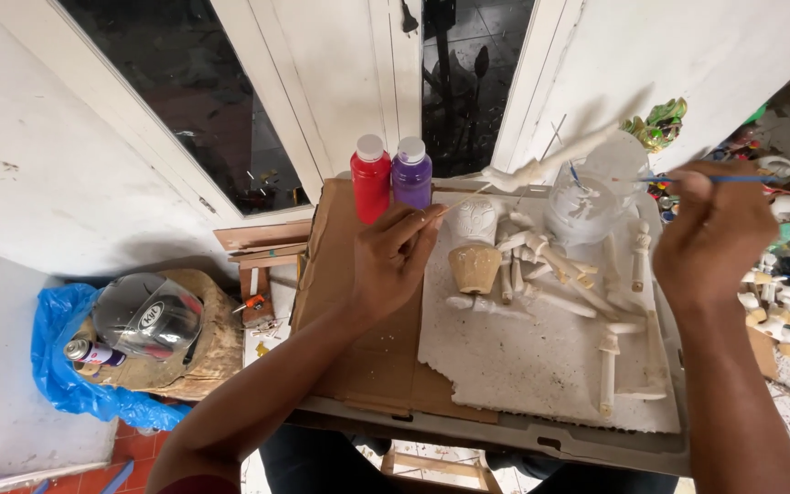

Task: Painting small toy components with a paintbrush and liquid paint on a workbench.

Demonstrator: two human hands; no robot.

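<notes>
A craft workshop: paint bottles [390,178], unpainted carved figures [541,274], wood scraps [258,247]

A thin stick [468,197] carrying a pale white carved piece [555,160] slants upward at upper centre, while a blue-handled brush [733,178] lies level at upper right.

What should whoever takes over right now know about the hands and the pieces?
Left hand: pinches a thin stick carrying a white-coated carved piece, held up over the board.
Right hand: holds a blue brush, tip toward the clear plastic cup.
White board: many small carved pieces lying flat, most look whitish; one cup-shaped piece is bare wood.
Red bottle and purple bottle: capped, standing behind the left hand.
Left: the bare piece; colours unopened.
</notes>
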